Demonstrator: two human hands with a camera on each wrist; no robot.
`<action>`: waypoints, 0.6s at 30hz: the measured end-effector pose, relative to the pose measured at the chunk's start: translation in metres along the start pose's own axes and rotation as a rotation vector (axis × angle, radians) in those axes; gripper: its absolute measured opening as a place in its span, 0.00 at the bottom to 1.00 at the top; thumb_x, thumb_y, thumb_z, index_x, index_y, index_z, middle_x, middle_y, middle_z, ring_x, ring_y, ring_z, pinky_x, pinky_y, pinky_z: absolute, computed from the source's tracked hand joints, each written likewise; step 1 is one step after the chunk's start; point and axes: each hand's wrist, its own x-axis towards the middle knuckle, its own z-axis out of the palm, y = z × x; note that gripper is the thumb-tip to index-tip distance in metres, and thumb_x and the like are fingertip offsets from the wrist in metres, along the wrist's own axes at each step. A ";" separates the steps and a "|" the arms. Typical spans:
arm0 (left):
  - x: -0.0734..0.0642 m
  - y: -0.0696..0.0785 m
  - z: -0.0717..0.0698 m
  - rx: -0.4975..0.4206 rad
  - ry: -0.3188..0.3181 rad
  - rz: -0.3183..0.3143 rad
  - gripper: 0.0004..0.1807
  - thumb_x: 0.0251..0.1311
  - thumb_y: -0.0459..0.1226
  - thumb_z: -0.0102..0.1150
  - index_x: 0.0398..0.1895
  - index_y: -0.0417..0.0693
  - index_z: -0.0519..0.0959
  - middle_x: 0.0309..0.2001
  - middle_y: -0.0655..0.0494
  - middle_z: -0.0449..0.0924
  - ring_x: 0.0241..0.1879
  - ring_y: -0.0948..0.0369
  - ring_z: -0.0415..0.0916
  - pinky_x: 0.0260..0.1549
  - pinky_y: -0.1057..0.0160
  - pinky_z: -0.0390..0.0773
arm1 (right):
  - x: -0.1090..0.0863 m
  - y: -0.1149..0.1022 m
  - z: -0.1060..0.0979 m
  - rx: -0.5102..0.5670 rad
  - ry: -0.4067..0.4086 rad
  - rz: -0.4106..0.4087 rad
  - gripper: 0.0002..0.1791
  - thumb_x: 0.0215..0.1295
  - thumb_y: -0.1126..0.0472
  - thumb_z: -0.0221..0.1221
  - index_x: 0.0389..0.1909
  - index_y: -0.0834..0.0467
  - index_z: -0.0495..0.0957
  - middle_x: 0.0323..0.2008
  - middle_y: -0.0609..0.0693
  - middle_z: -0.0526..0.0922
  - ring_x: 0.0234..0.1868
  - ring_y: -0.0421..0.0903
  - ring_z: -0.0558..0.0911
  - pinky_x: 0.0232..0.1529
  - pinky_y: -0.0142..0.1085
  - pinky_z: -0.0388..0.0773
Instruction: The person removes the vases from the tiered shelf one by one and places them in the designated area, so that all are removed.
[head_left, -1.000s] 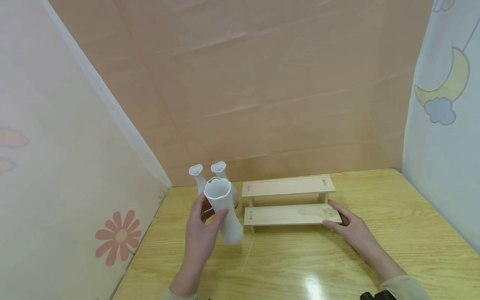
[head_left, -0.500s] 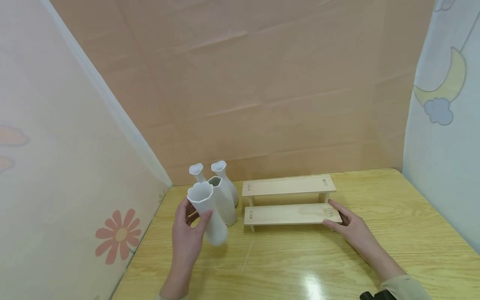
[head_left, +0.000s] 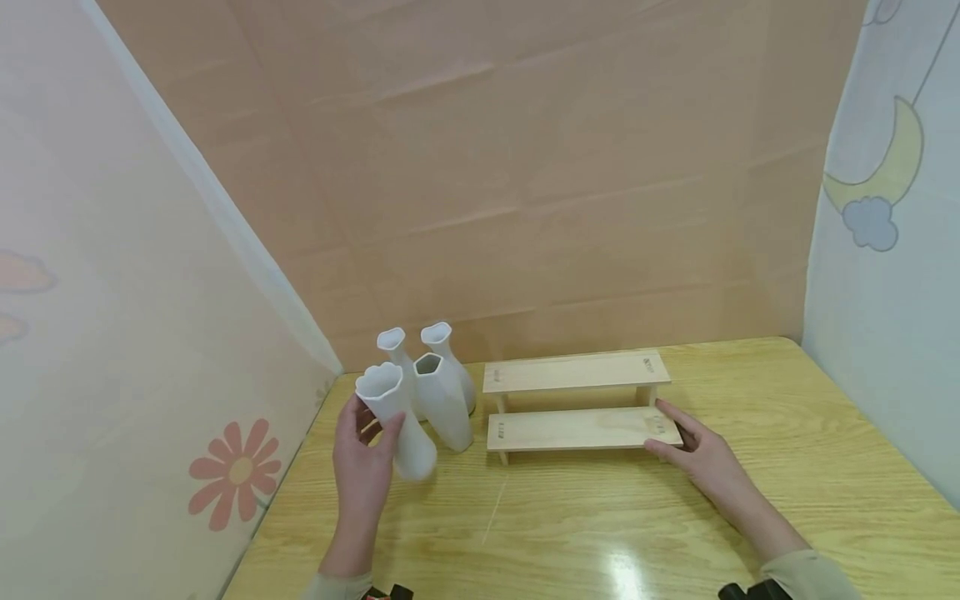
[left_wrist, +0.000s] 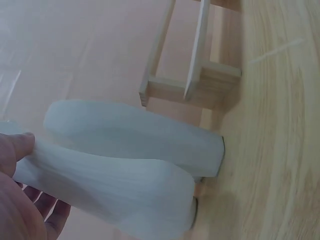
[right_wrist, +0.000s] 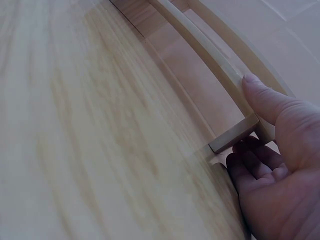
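Observation:
My left hand (head_left: 363, 460) grips a white vase (head_left: 411, 443) with a scalloped rim near its neck, the thumb on one side and fingers round the back. The vase leans, its base close over the table. Right beside it stands a white faceted vase (head_left: 444, 402) with an angular mouth, overlapped by the held vase (left_wrist: 125, 187) in the left wrist view. At the other side my right hand (head_left: 707, 463) holds the right end of a two-tier wooden shelf (head_left: 577, 429). In the right wrist view the thumb lies along the board, and the fingers (right_wrist: 257, 157) curl behind the leg.
Two more white vases with narrow necks, one left (head_left: 392, 340) and one right (head_left: 438, 335), stand at the back. The wood-grain table (head_left: 555, 517) meets a brown backdrop (head_left: 525, 208) behind and printed cloth walls (head_left: 150, 333) at the sides.
My left hand has moved left with the scalloped vase, leaving the faceted vase largely uncovered. The right hand and the wooden shelf have stayed in place.

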 end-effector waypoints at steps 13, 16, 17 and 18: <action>0.022 -0.033 0.014 0.022 0.092 0.008 0.33 0.71 0.31 0.73 0.77 0.40 0.72 0.64 0.40 0.75 0.61 0.44 0.78 0.64 0.40 0.80 | 0.001 0.002 0.000 0.007 -0.011 -0.002 0.52 0.77 0.44 0.69 0.91 0.48 0.50 0.89 0.62 0.42 0.85 0.76 0.45 0.77 0.72 0.54; 0.025 -0.038 0.016 0.018 0.100 0.015 0.33 0.72 0.31 0.73 0.77 0.39 0.72 0.64 0.39 0.75 0.62 0.44 0.77 0.64 0.41 0.79 | 0.001 0.002 0.000 0.000 -0.007 -0.001 0.52 0.77 0.43 0.69 0.91 0.49 0.50 0.89 0.63 0.42 0.84 0.76 0.46 0.77 0.72 0.54; 0.025 -0.040 0.017 0.020 0.103 0.016 0.33 0.72 0.30 0.73 0.77 0.39 0.72 0.64 0.39 0.75 0.61 0.44 0.77 0.65 0.40 0.79 | 0.001 0.002 0.000 -0.002 -0.006 -0.001 0.53 0.77 0.43 0.69 0.91 0.49 0.50 0.89 0.64 0.42 0.84 0.76 0.46 0.77 0.72 0.55; 0.026 -0.041 0.017 0.019 0.104 0.017 0.33 0.72 0.30 0.73 0.77 0.39 0.72 0.64 0.39 0.75 0.62 0.44 0.77 0.65 0.40 0.79 | 0.001 0.002 0.000 -0.001 -0.006 -0.001 0.53 0.77 0.43 0.69 0.91 0.49 0.50 0.89 0.64 0.42 0.84 0.76 0.46 0.77 0.72 0.55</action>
